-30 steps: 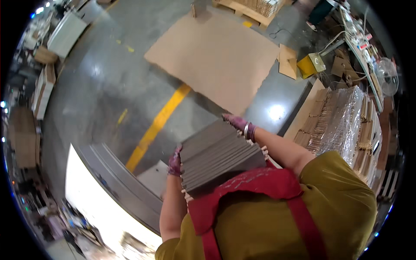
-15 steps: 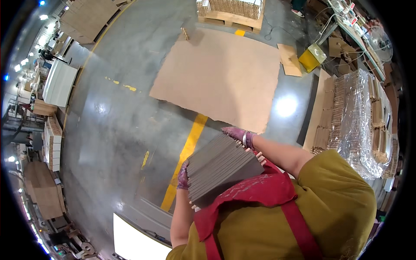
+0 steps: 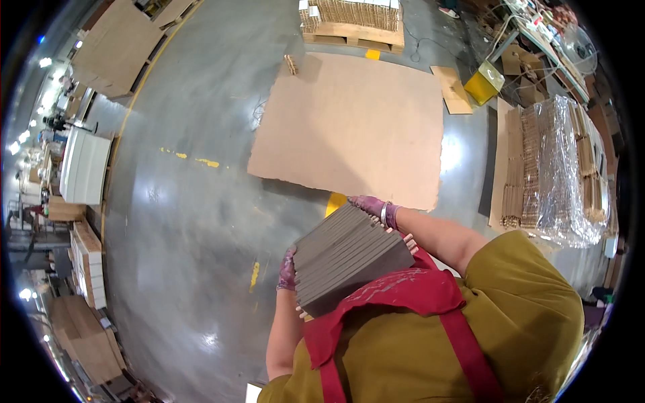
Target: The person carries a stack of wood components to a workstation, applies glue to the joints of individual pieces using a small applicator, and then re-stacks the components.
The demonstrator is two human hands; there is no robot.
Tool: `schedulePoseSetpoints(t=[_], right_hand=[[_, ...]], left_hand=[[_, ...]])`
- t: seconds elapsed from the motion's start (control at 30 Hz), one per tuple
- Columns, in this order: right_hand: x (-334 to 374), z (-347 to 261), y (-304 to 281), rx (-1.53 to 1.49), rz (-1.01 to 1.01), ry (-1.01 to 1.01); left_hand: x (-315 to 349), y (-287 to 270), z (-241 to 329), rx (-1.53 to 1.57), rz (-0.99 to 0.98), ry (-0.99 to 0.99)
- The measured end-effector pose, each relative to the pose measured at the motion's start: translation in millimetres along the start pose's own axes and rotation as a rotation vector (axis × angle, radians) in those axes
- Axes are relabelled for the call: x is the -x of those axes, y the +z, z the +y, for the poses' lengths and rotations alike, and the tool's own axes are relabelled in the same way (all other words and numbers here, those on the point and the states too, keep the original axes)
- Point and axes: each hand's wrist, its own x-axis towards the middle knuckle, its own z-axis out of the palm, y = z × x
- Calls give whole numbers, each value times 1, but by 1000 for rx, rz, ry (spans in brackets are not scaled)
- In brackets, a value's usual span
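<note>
A stack of dark grey slats [image 3: 346, 258] rests against the front of my red apron [image 3: 396, 292], carried between both hands. Pale round dowel ends [image 3: 410, 243] stick out from the slats at the right side, and a few more show at the lower left. My left hand [image 3: 287, 270], in a purple-stained glove, is closed against the stack's left end. My right hand [image 3: 375, 208], gloved alike, grips the far right end, with a band round its wrist. The fingertips under the stack are hidden.
Ahead on the floor lies a large brown cardboard sheet [image 3: 349, 127], with a small bundle [image 3: 291, 64] at its far left corner. A loaded pallet [image 3: 353, 33] stands beyond. To the right are a yellow container [image 3: 484, 82] and a film-wrapped stack [image 3: 554, 171].
My view has turned and shifted, so the cardboard sheet now sits slightly farther right. A bright white panel at the lower left has mostly left the picture. Both hands still hold the slats.
</note>
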Motion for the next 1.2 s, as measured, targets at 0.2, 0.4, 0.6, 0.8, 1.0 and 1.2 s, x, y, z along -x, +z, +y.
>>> schedulePoseSetpoints(t=[0.2,0.4,0.6,0.8,1.0,1.2], right_hand=[[39,-94,49,-117,238,346],[10,-127,41,-253,186,319],[-55,-115,-4,-296,299,261],[-13,-176,-39,-435,472,238],[3,-190,-75,-538,581,197],[-14,-207,-124,-592,667,292]], left_hand=[[-42,-43,62,-388,45,-226],[-110,-49,97,-477,-38,-263],[-165,-21,146,-413,-132,-231],[-227,19,165,-427,-153,-357],[-292,65,176,-318,-388,-292],[-319,141,234,-216,-553,-462]])
